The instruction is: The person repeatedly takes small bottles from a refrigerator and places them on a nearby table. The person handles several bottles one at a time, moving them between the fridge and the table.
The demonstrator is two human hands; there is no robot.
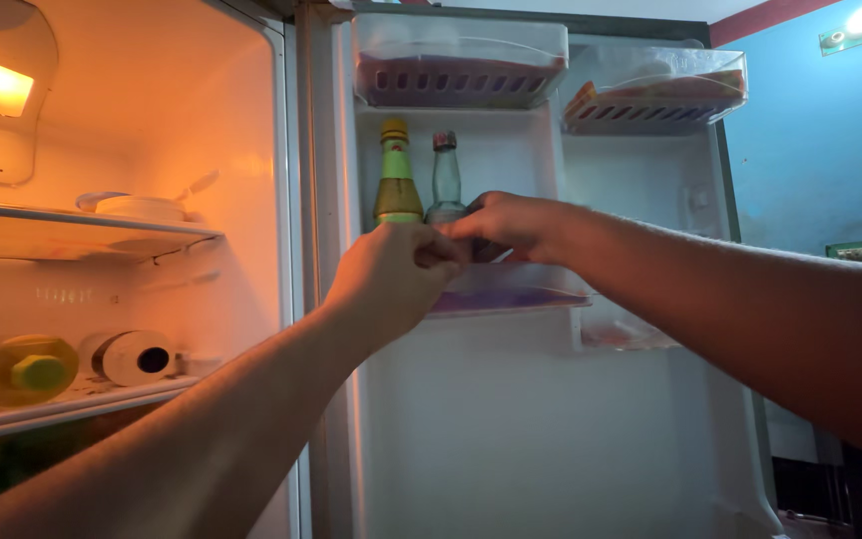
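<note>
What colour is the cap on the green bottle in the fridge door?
Yellow. The green bottle's cap shows best in the head view, just above the left hand.

at the centre of the frame both hands meet at the front rail of the door shelf point(511, 297) of an open fridge: the left hand point(391, 274) is curled with its fingers closed, and the right hand point(511, 225) reaches in from the right, its fingers bent over something small that cannot be made out. just behind them on that shelf stand a green bottle with a yellow cap point(397, 180) and a clear bottle point(445, 180), upright and side by side. at lower left, inside the fridge, a yellow-green bottle point(17, 367) and a white jar point(137, 357) lie on their sides on a shelf.
</note>
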